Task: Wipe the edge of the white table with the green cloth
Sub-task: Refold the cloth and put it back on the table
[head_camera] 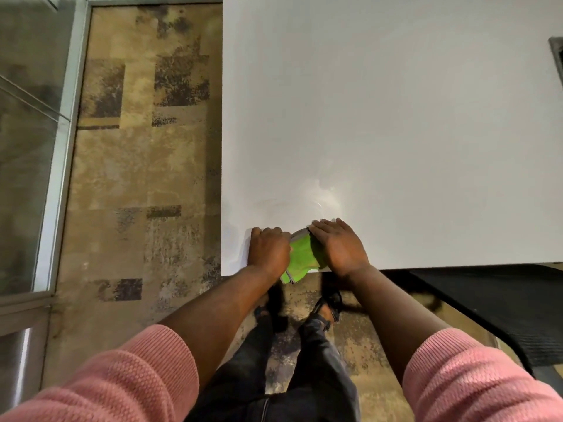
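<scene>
Knuckles of left hand (268, 249) curl on green cloth (301, 257); right hand (338, 245) presses flat.

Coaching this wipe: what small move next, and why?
Probably slide the green cloth rightward along the near edge of the white table: the left hand and right hand rest on it near the left corner, and most of that edge lies rightward.

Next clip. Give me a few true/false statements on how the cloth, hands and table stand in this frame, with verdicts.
1. The cloth lies at the near edge of the table. True.
2. The right hand lies on the cloth. True.
3. The left hand hangs clear of the table. False: it rests on the table, against the cloth.
4. The cloth sits by the far right corner. False: it is near the near left corner.
5. Part of the cloth overhangs the edge. True.
</scene>
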Demonstrator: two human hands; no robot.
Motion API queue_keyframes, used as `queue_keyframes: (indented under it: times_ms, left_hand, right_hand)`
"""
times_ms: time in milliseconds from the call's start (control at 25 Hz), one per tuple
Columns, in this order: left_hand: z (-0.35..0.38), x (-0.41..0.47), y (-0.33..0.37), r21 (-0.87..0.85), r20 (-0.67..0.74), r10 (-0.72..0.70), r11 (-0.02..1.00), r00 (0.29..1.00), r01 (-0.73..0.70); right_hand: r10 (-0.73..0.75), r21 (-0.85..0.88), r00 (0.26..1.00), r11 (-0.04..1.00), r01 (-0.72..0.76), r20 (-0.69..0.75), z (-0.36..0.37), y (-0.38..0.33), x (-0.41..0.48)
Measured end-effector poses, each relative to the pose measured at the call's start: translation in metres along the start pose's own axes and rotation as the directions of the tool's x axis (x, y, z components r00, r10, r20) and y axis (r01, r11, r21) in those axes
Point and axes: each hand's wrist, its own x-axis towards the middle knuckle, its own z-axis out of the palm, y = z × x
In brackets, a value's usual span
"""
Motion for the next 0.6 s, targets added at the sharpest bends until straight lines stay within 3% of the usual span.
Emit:
queue_keyframes:
  times_ms: [120, 320, 600]
  left_hand:
    - [-0.002, 0.003, -0.001, -0.029, 0.036, -0.051, 0.998, 0.998, 0.052]
    - [-0.01, 0.006, 0.001, 0.005, 0.029, -0.005, 1.0, 1.0, 0.005]
    - [-0.009, -0.018, -0.009, -0.235, -0.092, 0.046, 0.97, 0.995, -0.066]
  right_hand:
    - [0.039, 0.003, 0.999, 0.999, -0.039, -0.012, 0.0, -0.004, 0.0]
    - [0.074, -0.008, 0.996, 0.997, -0.074, -0.04, -0.004, -0.006, 0.002]
    - [0.173, 0.24, 0.979, 0.96, -0.144, -0.108, -0.005, -0.014, -0.03]
